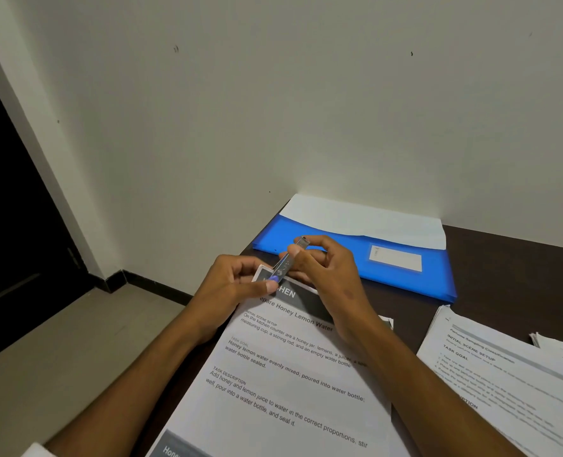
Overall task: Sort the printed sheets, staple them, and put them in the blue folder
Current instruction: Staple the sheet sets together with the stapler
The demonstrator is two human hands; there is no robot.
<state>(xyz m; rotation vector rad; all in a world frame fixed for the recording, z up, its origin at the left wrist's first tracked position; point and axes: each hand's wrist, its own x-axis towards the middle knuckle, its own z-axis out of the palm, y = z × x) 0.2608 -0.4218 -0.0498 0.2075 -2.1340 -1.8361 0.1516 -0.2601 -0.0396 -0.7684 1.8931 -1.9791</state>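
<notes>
Dark brown desk (521,258) meets a pale wall. At one o'clock lies the blue folder (405,278), white paper inside. Printed sheets (290,384) lie at six. Left hand (230,285) pinches their top corner; right hand (326,268) fingers curl round a small stapler (288,262).

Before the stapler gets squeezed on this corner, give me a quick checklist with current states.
1. Stapler at the top-left corner of the Honey Lemon Water sheets: ok.
2. Left hand pinches that corner: ok.
3. Right hand grips the stapler: ok.
4. All sheets aligned under the top page: cannot tell.
5. Staples loaded: cannot tell.
6. Blue folder on the table, paper already sticking out: ok.
</notes>
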